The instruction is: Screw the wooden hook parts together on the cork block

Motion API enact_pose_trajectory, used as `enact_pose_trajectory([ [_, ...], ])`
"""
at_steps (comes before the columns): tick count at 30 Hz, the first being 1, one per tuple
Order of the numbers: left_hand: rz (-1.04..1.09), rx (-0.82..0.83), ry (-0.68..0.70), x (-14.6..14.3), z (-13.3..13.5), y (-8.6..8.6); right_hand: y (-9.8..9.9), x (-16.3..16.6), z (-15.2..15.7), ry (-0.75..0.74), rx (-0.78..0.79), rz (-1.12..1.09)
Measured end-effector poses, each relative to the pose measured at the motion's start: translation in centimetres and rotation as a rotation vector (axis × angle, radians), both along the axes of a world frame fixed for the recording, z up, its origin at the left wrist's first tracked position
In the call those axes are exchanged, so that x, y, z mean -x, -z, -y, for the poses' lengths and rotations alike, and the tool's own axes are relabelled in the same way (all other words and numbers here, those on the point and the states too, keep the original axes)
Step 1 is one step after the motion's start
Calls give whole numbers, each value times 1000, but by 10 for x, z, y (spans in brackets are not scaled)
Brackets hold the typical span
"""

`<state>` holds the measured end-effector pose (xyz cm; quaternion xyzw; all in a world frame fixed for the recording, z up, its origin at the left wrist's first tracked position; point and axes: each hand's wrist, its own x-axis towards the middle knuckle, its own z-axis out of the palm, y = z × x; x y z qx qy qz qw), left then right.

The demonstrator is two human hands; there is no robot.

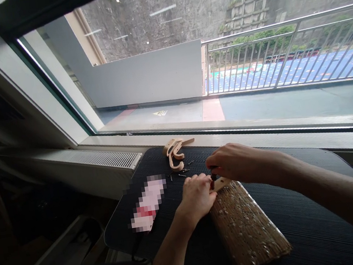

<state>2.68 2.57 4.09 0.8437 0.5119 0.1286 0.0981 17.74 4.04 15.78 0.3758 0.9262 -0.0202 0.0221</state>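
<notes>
My left hand (197, 195) is closed round a pale wooden hook (221, 183), pressing it on the far end of a brown wooden board (248, 223). The hook's visible end has a hole; the rest is under my fingers. From above, my right hand (225, 160) grips the dark handle of a screwdriver (213, 174), held upright over the hook. Its tip is hidden by my left fingers. The board's face is rough and marked with many small holes. More pale wooden hooks (175, 155) lie beyond my left hand, with several loose screws (182, 174) beside them.
A dark table (317, 186) with rounded corners carries everything. On its left side lies a pixelated pink and white object (150, 203). A window sill (263, 137) runs along the far edge, and a grille (97, 157) stands beyond the table's left corner.
</notes>
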Motion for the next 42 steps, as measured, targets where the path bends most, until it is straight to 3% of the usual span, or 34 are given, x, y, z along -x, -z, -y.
enact_pose_trajectory([
  [5, -11, 8, 8, 0, 0, -1, 2, -1, 0, 33, -52, 11],
  [13, -7, 17, -25, -2, 1, -3, -10, 0, 6, -25, 2, 27],
  [25, -20, 29, -12, 0, 2, -3, -1, 1, 4, 33, -72, 37],
  [33, -49, 36, -17, -2, 1, -5, -15, 2, 9, -9, 27, 68],
  [42, -16, 20, -12, -1, 1, -1, 2, 1, 1, -9, -35, 20],
])
